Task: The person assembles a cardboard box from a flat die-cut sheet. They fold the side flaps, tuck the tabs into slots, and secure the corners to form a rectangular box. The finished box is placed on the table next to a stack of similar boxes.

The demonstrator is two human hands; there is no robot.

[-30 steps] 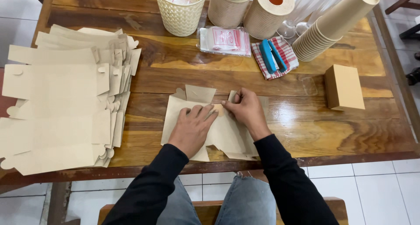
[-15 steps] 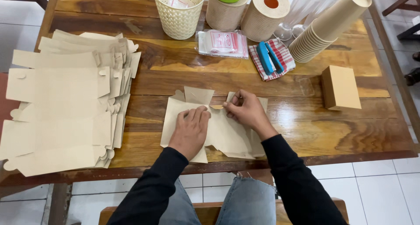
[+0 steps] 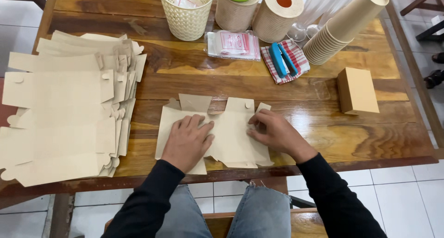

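A flat tan cardboard box blank lies on the wooden table near its front edge. My left hand presses flat on the blank's left panel, fingers spread. My right hand rests on the right part, fingertips bent against the card near a fold. Several tabs stick out along the blank's far edge. Neither hand lifts the blank off the table.
A big stack of unfolded blanks fills the table's left side. A folded cardboard box stands at right. At the back are a cream basket, paper rolls, stacked paper cups, a blue stapler on a checked cloth, and a plastic packet.
My left hand has spread flat on the blank's left panel. My right hand slid a little lower and right along the card, off the upper tab.
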